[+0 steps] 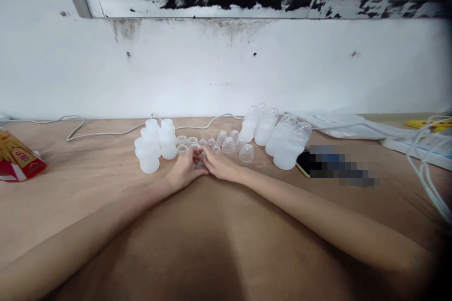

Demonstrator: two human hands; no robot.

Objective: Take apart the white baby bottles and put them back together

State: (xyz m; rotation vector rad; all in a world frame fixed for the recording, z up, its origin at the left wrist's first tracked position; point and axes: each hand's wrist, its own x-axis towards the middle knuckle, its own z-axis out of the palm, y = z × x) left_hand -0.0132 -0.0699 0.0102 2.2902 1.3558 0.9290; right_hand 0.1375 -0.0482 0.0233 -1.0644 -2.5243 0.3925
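Note:
My left hand (185, 168) and my right hand (221, 165) meet at the middle of the table, fingertips pinched together. Something small and pale shows between them, but the fingers hide most of it. Just beyond and to the left lie several white bottle rings (181, 139). Clear bottle nipples (211, 141) stand past the fingertips, with several clear dome caps (246, 153) to their right. White open-topped bottle bodies (149, 157) cluster left of my left hand. Capped baby bottles (285, 153) stand in a group right of my right hand.
A phone (306, 164) lies beside the capped bottles. A red and yellow snack packet (21, 157) is at the far left. White cables (423, 169) run along the wall and down the right side. A plastic bag (339, 126) lies at the back right of the brown tabletop (212, 244).

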